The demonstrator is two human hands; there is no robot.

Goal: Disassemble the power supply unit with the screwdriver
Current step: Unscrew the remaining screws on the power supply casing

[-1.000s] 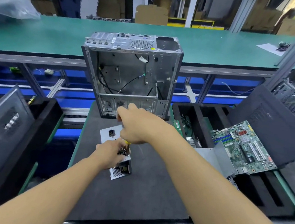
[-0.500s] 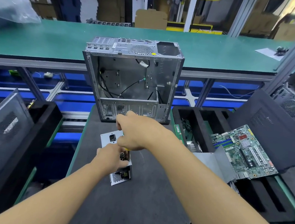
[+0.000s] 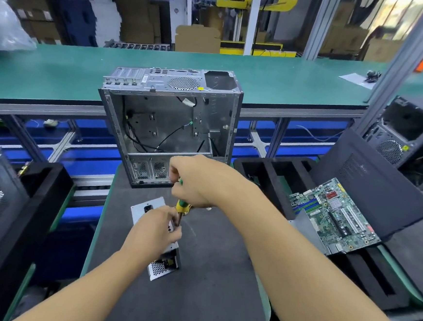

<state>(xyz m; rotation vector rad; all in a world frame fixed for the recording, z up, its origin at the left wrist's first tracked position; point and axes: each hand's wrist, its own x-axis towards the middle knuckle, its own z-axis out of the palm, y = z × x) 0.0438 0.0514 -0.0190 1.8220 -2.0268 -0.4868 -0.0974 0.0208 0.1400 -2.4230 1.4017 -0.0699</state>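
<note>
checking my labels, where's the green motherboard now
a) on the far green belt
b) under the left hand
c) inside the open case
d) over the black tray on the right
d: the motherboard lies over the black tray at right, outside the case.

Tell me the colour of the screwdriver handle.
The screwdriver handle is green with yellow, showing below the right hand gripping it; head view.

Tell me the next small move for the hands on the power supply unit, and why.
Probably turn the screwdriver to loosen a screw. The right hand grips its green-and-yellow handle, shaft pointing down at the power supply unit, which the left hand holds on the mat. The tip is hidden.
</note>
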